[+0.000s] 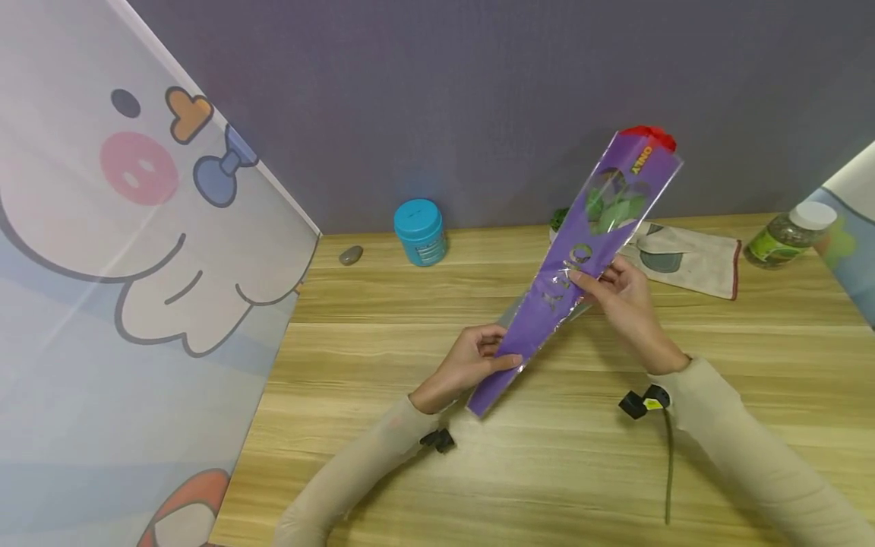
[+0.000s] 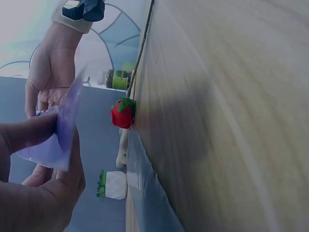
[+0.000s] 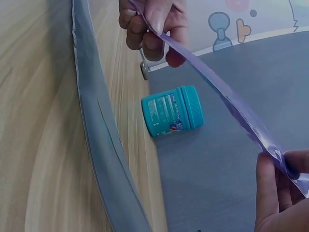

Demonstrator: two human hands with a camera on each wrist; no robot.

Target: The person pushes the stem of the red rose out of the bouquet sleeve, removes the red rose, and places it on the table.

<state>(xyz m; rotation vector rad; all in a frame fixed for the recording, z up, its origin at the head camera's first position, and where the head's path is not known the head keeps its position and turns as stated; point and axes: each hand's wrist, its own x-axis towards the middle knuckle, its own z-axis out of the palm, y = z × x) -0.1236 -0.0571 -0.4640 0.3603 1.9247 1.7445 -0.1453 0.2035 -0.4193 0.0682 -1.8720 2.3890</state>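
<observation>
Pinches the narrow lower part of a printed purple flower sleeve [image 1: 550, 277] in the left hand [image 1: 473, 355], with thumb across the front and fingers bent behind. Pinches its right edge, about midway up, in the right hand [image 1: 627, 300], likewise with thumb in front and fingers behind. Holds it aslant above the wooden tabletop [image 1: 383, 327], with the wide end up and to the right. Shows a red ruffled tip [image 1: 652, 137] at that wide mouth and green leaves [image 1: 618, 211] through the clear window. Has, below the hands, a red rose [image 2: 121, 115] on a thin stem and a strip of grey wrap [image 3: 107, 150]. Shows, farther back, a beige cloth [image 1: 704, 262] with red trim and, partly hidden behind the sleeve, a white-potted green plant [image 2: 115, 185]. Includes, near the back edge, a lidded turquoise tub [image 1: 420, 235] with contents hidden, a grey pebble [image 1: 351, 256] to its left and, far right, a white-capped jar [image 1: 779, 237] with dark grainy contents. Ends at a purple-grey partition [image 1: 437, 99].
</observation>
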